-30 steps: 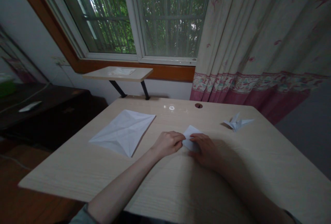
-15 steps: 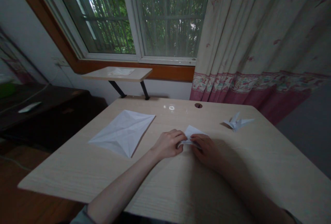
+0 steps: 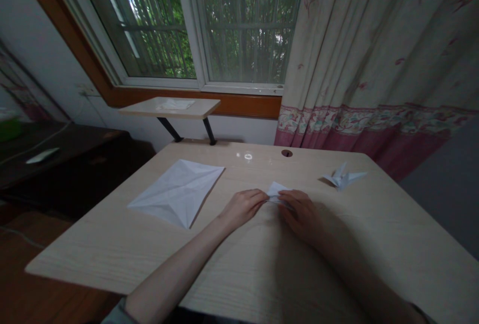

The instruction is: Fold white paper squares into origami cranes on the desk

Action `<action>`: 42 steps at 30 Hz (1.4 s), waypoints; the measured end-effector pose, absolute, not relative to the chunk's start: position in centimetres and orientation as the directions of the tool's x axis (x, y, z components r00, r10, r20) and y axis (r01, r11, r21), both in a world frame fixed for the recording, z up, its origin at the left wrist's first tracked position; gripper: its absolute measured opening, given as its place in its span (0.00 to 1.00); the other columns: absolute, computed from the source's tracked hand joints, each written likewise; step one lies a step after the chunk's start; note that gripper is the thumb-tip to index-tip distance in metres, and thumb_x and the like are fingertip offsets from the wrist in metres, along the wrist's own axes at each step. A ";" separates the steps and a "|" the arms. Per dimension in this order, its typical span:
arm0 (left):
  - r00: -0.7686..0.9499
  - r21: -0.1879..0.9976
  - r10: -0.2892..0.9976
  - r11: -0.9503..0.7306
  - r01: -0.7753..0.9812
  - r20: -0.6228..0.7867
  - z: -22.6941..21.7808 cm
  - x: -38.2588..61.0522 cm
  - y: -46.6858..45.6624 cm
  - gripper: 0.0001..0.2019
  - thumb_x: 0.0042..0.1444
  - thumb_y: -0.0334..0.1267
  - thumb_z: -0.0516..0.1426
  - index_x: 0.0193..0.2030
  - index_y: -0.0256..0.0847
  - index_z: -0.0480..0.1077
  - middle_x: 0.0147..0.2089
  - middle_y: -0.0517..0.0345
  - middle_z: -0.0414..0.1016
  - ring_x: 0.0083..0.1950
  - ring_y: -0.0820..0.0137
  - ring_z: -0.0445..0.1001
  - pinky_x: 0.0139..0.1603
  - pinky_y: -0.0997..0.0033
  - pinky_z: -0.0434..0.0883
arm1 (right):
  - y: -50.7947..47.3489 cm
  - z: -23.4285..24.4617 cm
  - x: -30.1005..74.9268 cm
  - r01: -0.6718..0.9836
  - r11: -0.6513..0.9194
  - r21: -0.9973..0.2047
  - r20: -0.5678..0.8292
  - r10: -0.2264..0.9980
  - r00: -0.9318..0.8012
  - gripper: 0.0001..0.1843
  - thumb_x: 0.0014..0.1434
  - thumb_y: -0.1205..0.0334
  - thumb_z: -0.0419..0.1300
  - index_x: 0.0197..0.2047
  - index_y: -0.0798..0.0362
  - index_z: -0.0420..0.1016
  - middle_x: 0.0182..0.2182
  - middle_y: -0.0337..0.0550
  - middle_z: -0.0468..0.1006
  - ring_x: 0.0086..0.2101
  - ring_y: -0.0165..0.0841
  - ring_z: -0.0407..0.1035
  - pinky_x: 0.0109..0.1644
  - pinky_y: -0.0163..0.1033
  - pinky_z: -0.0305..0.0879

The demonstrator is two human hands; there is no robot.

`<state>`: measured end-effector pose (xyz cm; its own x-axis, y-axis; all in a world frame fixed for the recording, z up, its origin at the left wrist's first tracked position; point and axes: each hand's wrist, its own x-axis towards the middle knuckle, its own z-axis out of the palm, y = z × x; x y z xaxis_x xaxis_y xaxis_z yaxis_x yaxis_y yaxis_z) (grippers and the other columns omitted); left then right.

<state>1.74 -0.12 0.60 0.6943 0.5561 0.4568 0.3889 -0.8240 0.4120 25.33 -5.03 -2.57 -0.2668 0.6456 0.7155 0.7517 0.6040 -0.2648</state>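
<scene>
Between my hands lies a folded piece of white paper [image 3: 277,188] on the table, its pointed far part showing beyond my fingertips. My left hand [image 3: 245,206] pinches its left edge, fingers pressed together. On the right side, my right hand [image 3: 301,214] grips the paper with bent fingers, covering much of it. To the left is a larger sheet of white paper [image 3: 179,189], opened out flat with crease lines. A folded paper crane [image 3: 340,178] stands off to the right, apart from both hands.
The pale wooden table [image 3: 224,269] has a round cable hole [image 3: 287,153] near its back edge. A small raised shelf [image 3: 138,108] with white paper on it stands at the back left. A curtain [image 3: 355,65] hangs behind the right side.
My left fingers have straightened and drawn together at the paper's left edge. Less of the paper shows beyond my hands, and the near edge looks flatter.
</scene>
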 end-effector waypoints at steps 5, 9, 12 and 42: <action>0.612 0.489 0.584 -0.803 0.340 0.534 0.8 1.9 -0.4 0.10 0.69 0.34 0.50 0.49 0.39 0.73 0.46 0.51 0.79 0.46 0.67 0.78 0.49 0.70 0.74 | -5.1 -1.6 25.3 0.795 0.574 -0.195 0.774 0.589 -0.235 0.20 0.67 0.60 0.56 0.61 0.49 0.65 0.52 0.50 0.77 0.54 0.43 0.70 0.60 0.55 0.65; 0.534 0.571 0.653 -0.748 0.339 0.537 0.8 2.1 -0.5 0.10 0.69 0.35 0.53 0.47 0.39 0.75 0.44 0.52 0.81 0.44 0.67 0.79 0.46 0.71 0.74 | -5.2 -1.0 24.9 0.829 0.528 -0.183 0.843 0.519 -0.144 0.23 0.67 0.60 0.55 0.64 0.51 0.62 0.54 0.53 0.74 0.55 0.45 0.67 0.59 0.57 0.64; 0.484 0.624 0.691 -0.711 0.324 0.536 0.8 2.3 -0.6 0.09 0.67 0.36 0.55 0.45 0.39 0.77 0.43 0.52 0.82 0.43 0.67 0.79 0.46 0.71 0.74 | -5.2 -0.8 24.7 0.832 0.518 -0.198 0.865 0.491 -0.100 0.24 0.68 0.60 0.54 0.65 0.51 0.59 0.55 0.55 0.72 0.56 0.47 0.66 0.59 0.59 0.64; 0.269 0.939 0.962 -0.139 0.315 0.052 0.0 3.3 0.3 0.12 0.52 0.33 0.62 0.43 0.37 0.82 0.42 0.52 0.84 0.39 0.62 0.81 0.42 0.66 0.76 | -4.9 -2.6 24.8 0.867 0.494 -0.064 0.617 0.703 -0.355 0.21 0.66 0.69 0.49 0.59 0.46 0.69 0.59 0.47 0.74 0.60 0.42 0.63 0.67 0.58 0.45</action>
